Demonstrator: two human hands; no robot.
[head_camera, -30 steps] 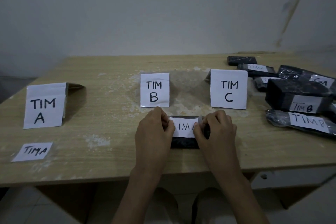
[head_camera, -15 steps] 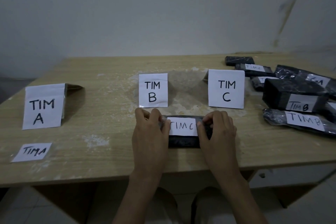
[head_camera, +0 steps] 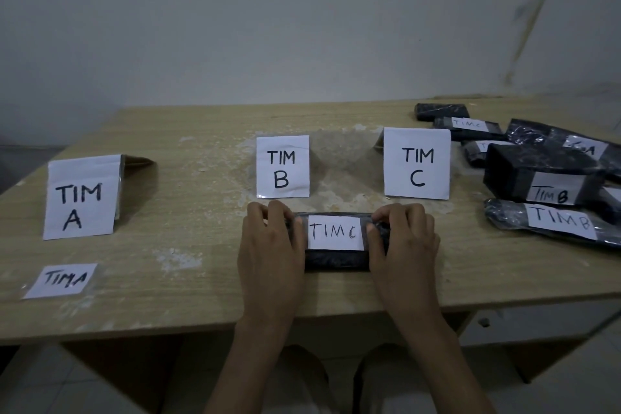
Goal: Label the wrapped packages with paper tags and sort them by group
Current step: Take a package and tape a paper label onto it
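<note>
Head view. Table (head_camera: 201,279), near edge: black wrapped package (head_camera: 336,260) flat, below TIM B sign (head_camera: 282,166) and TIM C sign (head_camera: 416,163). Left hand (head_camera: 272,245) curled round left end, right hand (head_camera: 403,245) round right end. TIM C tag (head_camera: 336,232) on top. Best: rub tag edges outward, no creases.

A wooden table (head_camera: 168,299) stands against a wall (head_camera: 268,27).

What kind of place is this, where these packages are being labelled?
Likely a makeshift sorting desk in a plain room: a worn light wooden table against a bare white wall, handwritten white paper signs TIM A, TIM B, TIM C, and a heap of black plastic-wrapped packages.
</note>
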